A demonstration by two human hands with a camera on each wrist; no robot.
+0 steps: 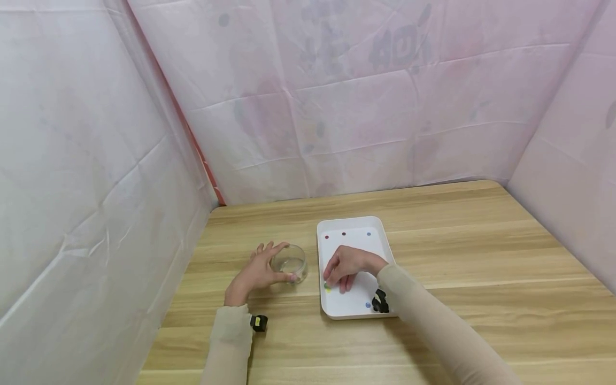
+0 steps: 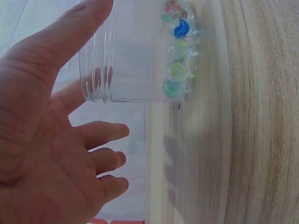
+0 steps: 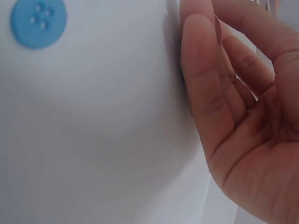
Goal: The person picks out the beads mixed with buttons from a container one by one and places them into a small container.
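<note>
Glass jar [image 1: 289, 262] upright on wooden table [image 1: 457, 256], mouth up, marbles [image 2: 177, 56] on its bottom; cupped by left hand [image 1: 257, 271], thumb and fingers curled round its wall. Just right of that grip, white tray [image 1: 357, 310], long axis running away. Right hand [image 1: 347, 266] inside, fingers relaxed, tips down by a yellow-green button [image 1: 328, 287]; blue button [image 3: 38, 22] nearby. Bare wood right of tray.

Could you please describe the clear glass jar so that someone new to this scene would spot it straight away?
On the light wooden table, look just left of the white rectangular plastic tray. There stands the clear round glass jar, with the left hand around it. It is the only see-through container, and coloured glass marbles lie in a row at its bottom, whereas the tray holds small flat buttons such as a blue one.
</note>
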